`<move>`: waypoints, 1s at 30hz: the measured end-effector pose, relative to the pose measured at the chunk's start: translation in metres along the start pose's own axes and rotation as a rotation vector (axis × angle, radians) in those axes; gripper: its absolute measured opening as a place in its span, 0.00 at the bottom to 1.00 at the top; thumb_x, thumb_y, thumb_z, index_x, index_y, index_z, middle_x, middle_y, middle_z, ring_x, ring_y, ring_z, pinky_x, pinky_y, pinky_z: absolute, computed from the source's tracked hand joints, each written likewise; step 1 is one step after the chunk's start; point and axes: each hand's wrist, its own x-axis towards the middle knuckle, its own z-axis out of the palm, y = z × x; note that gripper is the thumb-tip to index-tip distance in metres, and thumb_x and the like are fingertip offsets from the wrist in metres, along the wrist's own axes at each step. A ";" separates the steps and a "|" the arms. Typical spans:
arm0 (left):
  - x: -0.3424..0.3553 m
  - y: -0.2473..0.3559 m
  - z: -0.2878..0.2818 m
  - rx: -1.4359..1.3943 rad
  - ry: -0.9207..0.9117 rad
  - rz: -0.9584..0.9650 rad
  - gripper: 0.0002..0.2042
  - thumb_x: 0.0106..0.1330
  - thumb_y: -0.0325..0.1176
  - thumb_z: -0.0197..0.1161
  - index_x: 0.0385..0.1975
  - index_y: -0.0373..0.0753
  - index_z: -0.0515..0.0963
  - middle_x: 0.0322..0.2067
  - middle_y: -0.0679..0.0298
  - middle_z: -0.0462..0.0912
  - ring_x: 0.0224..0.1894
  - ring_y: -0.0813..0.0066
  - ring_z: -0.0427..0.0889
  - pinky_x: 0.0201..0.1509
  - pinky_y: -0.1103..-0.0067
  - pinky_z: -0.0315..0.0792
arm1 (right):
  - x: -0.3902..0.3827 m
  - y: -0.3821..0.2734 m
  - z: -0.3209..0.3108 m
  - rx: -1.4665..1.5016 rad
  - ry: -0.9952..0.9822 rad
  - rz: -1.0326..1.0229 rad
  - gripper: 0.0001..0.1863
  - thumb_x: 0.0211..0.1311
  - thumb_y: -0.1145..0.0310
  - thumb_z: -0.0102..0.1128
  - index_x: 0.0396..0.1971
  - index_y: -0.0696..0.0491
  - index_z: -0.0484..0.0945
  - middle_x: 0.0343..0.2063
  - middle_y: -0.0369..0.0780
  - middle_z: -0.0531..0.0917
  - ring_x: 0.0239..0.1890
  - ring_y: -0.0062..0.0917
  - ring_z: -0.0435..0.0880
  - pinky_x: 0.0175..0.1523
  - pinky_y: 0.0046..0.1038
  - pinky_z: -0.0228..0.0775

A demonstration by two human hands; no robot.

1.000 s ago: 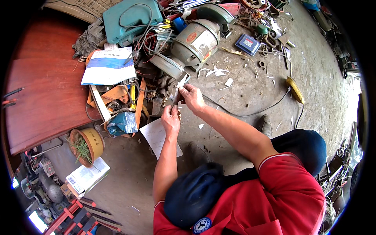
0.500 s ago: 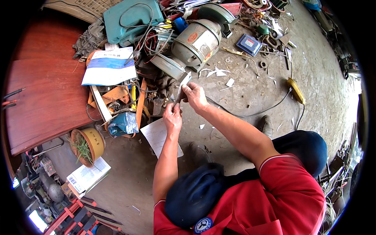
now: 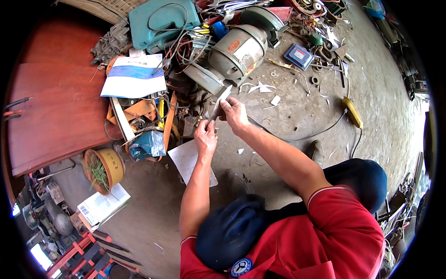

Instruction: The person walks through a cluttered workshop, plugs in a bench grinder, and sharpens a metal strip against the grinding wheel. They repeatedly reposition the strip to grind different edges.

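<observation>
Both my hands hold a narrow, flat metal blade (image 3: pixel 225 96) with a pointed, bright upper end. My left hand (image 3: pixel 206 137) is closed round its lower end. Further up, my right hand (image 3: pixel 234 114) pinches it between thumb and fingers. The blade's upper part is beside the near wheel guard of a grey-green bench grinder (image 3: pixel 238 52) on the floor. Whether the blade touches the wheel I cannot tell.
Tools, cables and a teal case (image 3: pixel 162 23) crowd around the grinder. A reddish table (image 3: pixel 51 116), a potted plant (image 3: pixel 109 169) and a white box (image 3: pixel 103 208) are at left. A power cord runs to a yellow socket block (image 3: pixel 353 113) at right. Paper (image 3: pixel 191 162) lies below my hands.
The blade has turned slightly, and more of its pale face and pointed end shows. Both hands keep their hold. The whole view has shifted a little.
</observation>
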 end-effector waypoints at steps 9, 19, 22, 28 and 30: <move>0.000 -0.002 -0.001 -0.013 0.004 0.038 0.10 0.63 0.35 0.57 0.27 0.33 0.72 0.15 0.67 0.68 0.13 0.81 0.64 0.14 0.80 0.61 | 0.000 0.002 0.000 -0.002 -0.015 -0.006 0.10 0.64 0.65 0.50 0.29 0.57 0.74 0.21 0.36 0.79 0.22 0.19 0.76 0.27 0.22 0.70; -0.007 -0.006 0.000 -0.117 0.004 0.000 0.10 0.65 0.33 0.53 0.25 0.33 0.70 0.14 0.67 0.68 0.12 0.82 0.67 0.15 0.82 0.61 | -0.006 0.000 0.003 -0.026 -0.026 -0.010 0.11 0.63 0.65 0.51 0.30 0.58 0.75 0.22 0.35 0.78 0.21 0.17 0.75 0.27 0.20 0.70; -0.008 -0.007 -0.002 -0.142 0.023 0.010 0.10 0.65 0.33 0.53 0.25 0.33 0.70 0.15 0.67 0.69 0.13 0.81 0.68 0.16 0.82 0.62 | -0.009 -0.001 0.005 -0.039 -0.030 -0.027 0.11 0.63 0.66 0.52 0.30 0.59 0.76 0.20 0.35 0.78 0.20 0.16 0.74 0.25 0.20 0.69; -0.015 0.005 -0.002 -0.115 0.006 0.048 0.10 0.65 0.33 0.54 0.25 0.32 0.70 0.16 0.67 0.71 0.15 0.81 0.69 0.19 0.81 0.64 | -0.006 0.004 0.004 -0.091 -0.057 -0.028 0.11 0.64 0.66 0.51 0.32 0.59 0.76 0.21 0.34 0.77 0.20 0.15 0.73 0.26 0.19 0.69; -0.014 0.000 -0.006 -0.117 0.014 0.059 0.10 0.65 0.33 0.54 0.25 0.32 0.70 0.16 0.66 0.71 0.16 0.80 0.69 0.20 0.81 0.64 | -0.010 0.004 0.007 -0.073 -0.066 -0.022 0.11 0.64 0.66 0.51 0.32 0.59 0.76 0.21 0.34 0.77 0.20 0.15 0.73 0.25 0.19 0.69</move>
